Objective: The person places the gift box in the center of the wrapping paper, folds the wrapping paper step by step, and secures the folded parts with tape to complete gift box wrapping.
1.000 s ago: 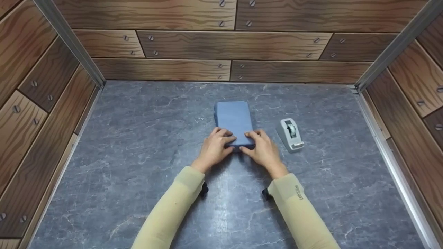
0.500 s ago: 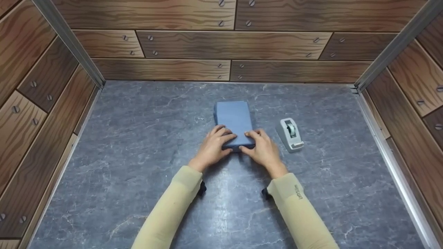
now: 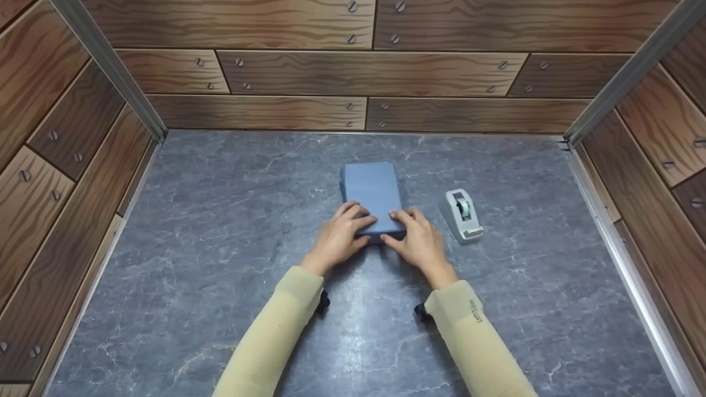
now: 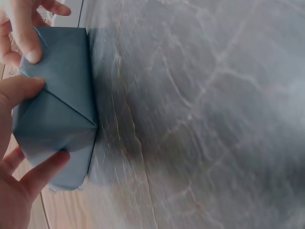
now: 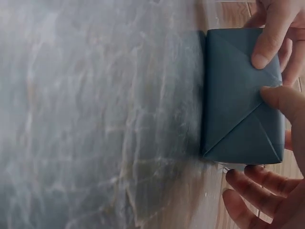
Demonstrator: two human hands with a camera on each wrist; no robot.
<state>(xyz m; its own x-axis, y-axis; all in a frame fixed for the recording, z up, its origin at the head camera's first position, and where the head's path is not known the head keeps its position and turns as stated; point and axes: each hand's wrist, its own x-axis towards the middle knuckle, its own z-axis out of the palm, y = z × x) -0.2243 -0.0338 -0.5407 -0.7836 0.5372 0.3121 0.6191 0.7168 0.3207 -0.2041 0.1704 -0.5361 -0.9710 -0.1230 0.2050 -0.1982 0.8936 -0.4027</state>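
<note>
A box wrapped in blue paper (image 3: 372, 190) lies on the table, its near end towards me. Diagonal folds cross that end, visible on the wrapped box (image 4: 59, 71) in the left wrist view and on the wrapped box (image 5: 233, 109) in the right wrist view. My left hand (image 3: 336, 237) holds the near left corner, with its thumb (image 4: 28, 88) on the folded end and other fingers over the top and side. At the near right corner, my right hand (image 3: 422, 240) grips likewise, its thumb (image 5: 279, 98) against the folds.
A grey tape dispenser (image 3: 462, 216) with a roll in it stands right of my right hand. Wood-patterned walls (image 3: 364, 71) close off the back and both sides of the grey marbled table (image 3: 220, 231). Metal strips (image 3: 629, 275) run along the edges.
My left wrist has shifted slightly left, and its thumb has slid a little left along the box's near end. The right hand, the wrapped box and the tape dispenser stay in place.
</note>
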